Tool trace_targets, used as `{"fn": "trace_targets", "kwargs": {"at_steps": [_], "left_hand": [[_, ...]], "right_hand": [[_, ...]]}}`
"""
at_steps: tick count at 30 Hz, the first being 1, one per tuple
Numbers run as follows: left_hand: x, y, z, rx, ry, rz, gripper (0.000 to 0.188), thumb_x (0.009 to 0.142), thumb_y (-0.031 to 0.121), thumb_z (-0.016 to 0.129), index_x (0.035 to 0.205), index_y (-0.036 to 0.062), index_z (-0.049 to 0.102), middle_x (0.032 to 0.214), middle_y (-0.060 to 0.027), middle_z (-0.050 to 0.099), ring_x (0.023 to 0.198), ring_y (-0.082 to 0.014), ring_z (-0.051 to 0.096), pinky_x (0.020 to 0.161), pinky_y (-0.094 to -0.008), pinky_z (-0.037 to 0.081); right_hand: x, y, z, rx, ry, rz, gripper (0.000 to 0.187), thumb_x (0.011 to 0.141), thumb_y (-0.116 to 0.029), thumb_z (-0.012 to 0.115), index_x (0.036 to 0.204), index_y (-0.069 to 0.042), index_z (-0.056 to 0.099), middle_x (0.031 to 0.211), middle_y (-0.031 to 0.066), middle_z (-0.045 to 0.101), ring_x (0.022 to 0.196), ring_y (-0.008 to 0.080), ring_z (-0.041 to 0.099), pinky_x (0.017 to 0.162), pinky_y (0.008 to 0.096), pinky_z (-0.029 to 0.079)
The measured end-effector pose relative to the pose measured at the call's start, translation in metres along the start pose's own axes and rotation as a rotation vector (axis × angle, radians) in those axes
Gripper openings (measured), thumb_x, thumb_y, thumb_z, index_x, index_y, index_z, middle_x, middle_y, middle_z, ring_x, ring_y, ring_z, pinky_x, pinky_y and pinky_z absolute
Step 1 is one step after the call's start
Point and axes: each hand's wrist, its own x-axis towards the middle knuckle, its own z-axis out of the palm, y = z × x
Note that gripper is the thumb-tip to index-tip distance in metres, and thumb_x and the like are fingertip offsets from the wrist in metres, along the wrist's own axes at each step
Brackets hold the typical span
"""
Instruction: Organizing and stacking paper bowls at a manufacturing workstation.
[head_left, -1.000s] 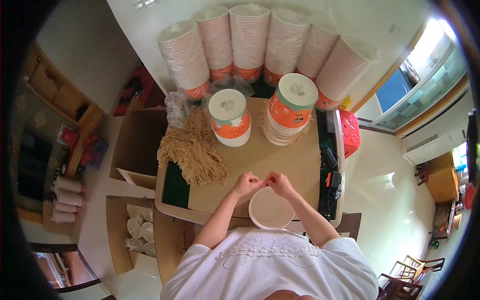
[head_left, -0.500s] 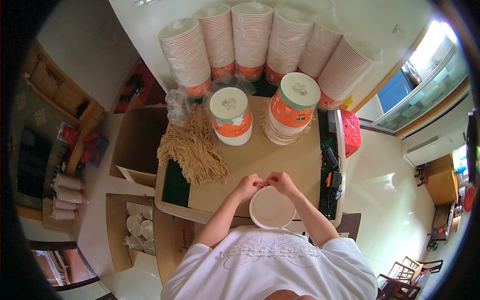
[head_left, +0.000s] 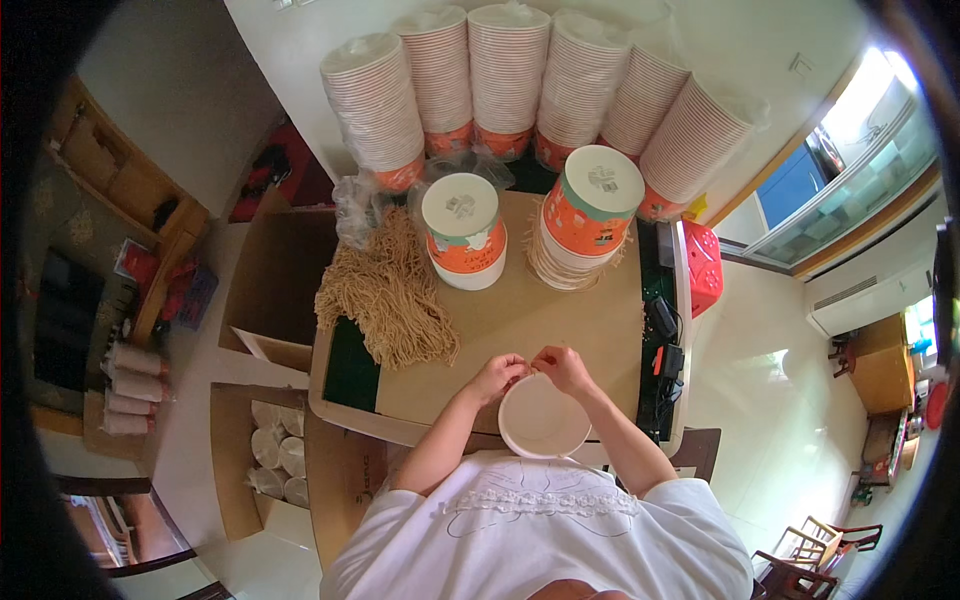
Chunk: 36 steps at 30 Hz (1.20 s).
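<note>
A white paper bucket [head_left: 545, 415] is tilted against my shirt at the table's front edge, its round mouth facing up. At its far rim my left hand [head_left: 500, 376] is closed, fingertips pinching the edge. Close beside it, my right hand [head_left: 564, 370] is also closed at the rim; anything small between its fingertips is too tiny to make out. Beyond my left hand lies a heap of tan twisted cords [head_left: 390, 300]. Two upside-down stacks of printed buckets stand farther back, a shorter left stack [head_left: 465, 235] and a taller right stack [head_left: 590, 215] with cords around its lower part.
Several tall plastic-wrapped bucket stacks [head_left: 510, 80] line the wall behind the cardboard-covered table [head_left: 520, 325]. Black adapters and cables [head_left: 663, 340] lie along the right edge, near a red stool [head_left: 702, 265]. An open carton [head_left: 235, 470] of wrapped buckets stands left on the floor.
The thin tan strand seen at the bucket's near rim is no longer visible there. My hands stay at the far rim, with small finger movements.
</note>
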Motion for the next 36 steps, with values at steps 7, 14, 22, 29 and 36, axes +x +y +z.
{"fn": "trace_targets", "kwargs": {"at_steps": [7, 14, 22, 29, 36], "left_hand": [[0.001, 0.002, -0.002, -0.096, 0.073, -0.159, 0.011, 0.082, 0.012, 0.053, 0.087, 0.0039, 0.057, 0.078, -0.0053, 0.061, 0.066, -0.0117, 0.058, 0.058, -0.0224, 0.047], [0.005, 0.002, -0.005, -0.200, 0.112, -0.169, 0.011, 0.081, 0.013, 0.055, 0.083, 0.0035, 0.060, 0.070, -0.0043, 0.059, 0.054, -0.0097, 0.054, 0.048, -0.0203, 0.043], [0.003, 0.006, 0.006, -0.215, 0.195, -0.176, 0.009, 0.080, 0.012, 0.058, 0.084, 0.0047, 0.063, 0.067, -0.0027, 0.060, 0.049, -0.0074, 0.054, 0.042, -0.0195, 0.043], [0.005, 0.005, 0.002, -0.100, 0.177, -0.150, 0.009, 0.080, 0.007, 0.057, 0.086, 0.0029, 0.061, 0.072, -0.0041, 0.061, 0.057, -0.0102, 0.056, 0.052, -0.0211, 0.047], [0.006, 0.005, -0.001, 0.008, 0.158, -0.093, 0.012, 0.080, 0.007, 0.056, 0.090, 0.0011, 0.060, 0.072, -0.0040, 0.061, 0.057, -0.0089, 0.055, 0.051, -0.0195, 0.045]], "right_hand": [[-0.013, -0.021, 0.004, -0.105, 0.129, -0.139, 0.009, 0.074, -0.011, 0.060, 0.079, -0.005, 0.064, 0.071, 0.0105, 0.061, 0.062, 0.0203, 0.058, 0.057, 0.0304, 0.046], [-0.025, -0.029, 0.003, -0.131, 0.157, -0.226, 0.011, 0.076, -0.007, 0.055, 0.082, -0.005, 0.065, 0.080, 0.0112, 0.060, 0.070, 0.0244, 0.058, 0.063, 0.0316, 0.046], [-0.029, -0.028, 0.003, -0.125, 0.173, -0.268, 0.018, 0.075, -0.003, 0.050, 0.086, -0.004, 0.064, 0.085, 0.0153, 0.060, 0.083, 0.0308, 0.056, 0.075, 0.0364, 0.045], [-0.022, -0.024, 0.000, -0.097, 0.120, -0.227, 0.016, 0.076, -0.003, 0.054, 0.088, -0.002, 0.063, 0.083, 0.0129, 0.061, 0.078, 0.0247, 0.059, 0.069, 0.0316, 0.047], [-0.002, -0.019, -0.005, -0.086, 0.044, -0.059, 0.010, 0.073, -0.010, 0.062, 0.080, -0.003, 0.063, 0.069, 0.0089, 0.063, 0.064, 0.0174, 0.060, 0.060, 0.0290, 0.048]]}}
